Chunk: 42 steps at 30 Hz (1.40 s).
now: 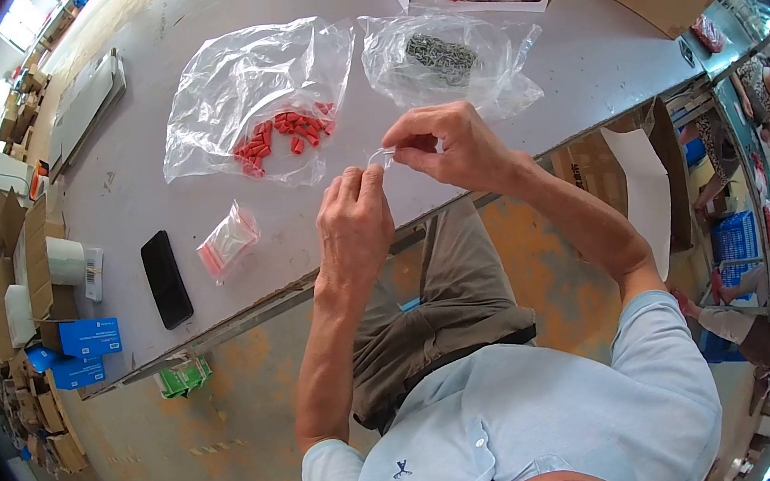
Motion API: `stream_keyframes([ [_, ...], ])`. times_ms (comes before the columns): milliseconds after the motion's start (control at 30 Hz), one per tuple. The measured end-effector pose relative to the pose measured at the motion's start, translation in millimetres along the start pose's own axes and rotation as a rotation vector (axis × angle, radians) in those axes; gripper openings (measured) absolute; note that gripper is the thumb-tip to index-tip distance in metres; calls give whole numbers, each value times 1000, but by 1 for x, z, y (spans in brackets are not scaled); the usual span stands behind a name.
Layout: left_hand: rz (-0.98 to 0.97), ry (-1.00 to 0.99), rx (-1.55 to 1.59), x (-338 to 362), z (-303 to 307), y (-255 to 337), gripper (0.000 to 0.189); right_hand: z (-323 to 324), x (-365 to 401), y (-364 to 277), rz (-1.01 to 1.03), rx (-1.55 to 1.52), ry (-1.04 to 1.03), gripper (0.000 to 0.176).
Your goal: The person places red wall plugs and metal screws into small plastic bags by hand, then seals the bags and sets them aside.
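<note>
Plastic, thin and see-through, seems to make up the small clear piece (381,156) that sits between the two hands, just over the near edge of the desk (132,188). It is too small to see its shape well, but its long way seems to run from one hand across to the other. The right hand (458,147) has its thumb and first finger pinched close together on one end. The left hand (351,218) is at the other end, with its fingers bent and close together. Its thumb is hidden, so one cannot tell if it grips.

Red bits (299,132) lie past the hands and to the left, in the near part of a big clear bag (246,61). The left hand is nearer to them. Greenish metal bits (445,58) lie straight past the right hand, in a second clear bag (511,55), so that hand is nearer to those. A little packet (230,243) lies left of the left hand, with a black phone (165,280) beyond it.
</note>
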<state>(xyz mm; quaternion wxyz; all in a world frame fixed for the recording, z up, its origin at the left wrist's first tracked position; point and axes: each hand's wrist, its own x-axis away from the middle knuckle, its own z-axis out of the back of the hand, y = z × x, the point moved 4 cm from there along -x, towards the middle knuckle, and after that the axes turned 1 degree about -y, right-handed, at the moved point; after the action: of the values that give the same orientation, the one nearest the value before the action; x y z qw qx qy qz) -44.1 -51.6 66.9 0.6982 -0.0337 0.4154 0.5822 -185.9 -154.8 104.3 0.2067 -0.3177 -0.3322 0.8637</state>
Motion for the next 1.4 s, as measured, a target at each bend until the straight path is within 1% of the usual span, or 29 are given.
stream_keyframes([
  [67,-35,-58,-67,1,-3,1,28,-2,0,3,-135,-13,-40,15],
  [100,-36,-60,-64,1,-4,2,28,-2,0,3,-138,-11,-39,15],
  [167,-99,-63,-105,2,-6,4,30,-4,1,7,-217,-20,-106,23],
  [300,-132,-70,-107,2,-12,3,29,-4,3,24,-241,-79,-107,24],
  [367,-119,-44,-23,1,-15,1,28,-6,6,36,-362,-290,-131,20],
  [400,-120,-46,-20,1,-16,1,28,-5,5,39,-365,-290,-129,20],
  [467,48,-37,197,0,-18,-5,20,1,3,45,-381,-424,-18,17],
  [500,51,-38,198,1,-20,-7,20,7,1,51,-384,-424,-20,17],
  [567,349,-30,550,8,-28,-27,12,36,-4,71,-383,-302,139,15],
  [600,353,-30,550,9,-28,-31,12,51,-8,87,-374,-155,163,16],
  [633,442,-18,628,11,-28,-39,11,66,-12,105,-362,-7,184,17],
  [667,532,-5,705,13,-30,-45,10,78,-18,122,-362,-10,178,17],
  [700,537,-4,702,15,-32,-49,10,88,-24,136,-323,250,94,20],
  [733,512,47,638,16,-33,-53,9,92,-30,143,-279,510,11,23],
  [767,483,95,574,17,-33,-55,9,91,-33,152,-284,509,13,23],
  [800,481,87,576,17,-33,-53,9,85,-37,161,-358,635,-83,25],
  [833,417,111,487,16,-29,-48,9,80,-41,169,-432,762,-180,27],
  [867,351,140,401,14,-27,-43,9,77,-47,173,-428,727,-213,22],
  [900,350,140,413,13,-26,-41,9,77,-49,176,-435,736,-213,22],
  [967,276,164,336,14,-23,-37,10,76,-55,176,-306,623,-246,19],
  [1033,254,162,327,15,-24,-33,10,78,-53,169,-292,617,-199,16],
  [1100,237,154,312,16,-25,-31,9,84,-50,167,-333,503,-117,17],
  [1133,228,145,299,16,-26,-30,9,86,-49,167,-336,510,-120,17],
  [1200,220,137,288,18,-27,-30,9,91,-46,172,-485,405,-102,18],
  [1233,221,133,277,18,-27,-30,10,92,-44,172,-487,407,-100,18],
  [1300,224,132,262,18,-28,-31,11,94,-41,167,-442,369,10,18],
  [1333,183,163,206,19,-29,-30,11,89,-41,152,-437,363,2,18],
  [1367,149,192,142,21,-28,-29,12,84,-38,133,-356,295,23,17],
  [1400,167,193,124,21,-27,-29,12,74,-38,108,-274,221,41,16],
])
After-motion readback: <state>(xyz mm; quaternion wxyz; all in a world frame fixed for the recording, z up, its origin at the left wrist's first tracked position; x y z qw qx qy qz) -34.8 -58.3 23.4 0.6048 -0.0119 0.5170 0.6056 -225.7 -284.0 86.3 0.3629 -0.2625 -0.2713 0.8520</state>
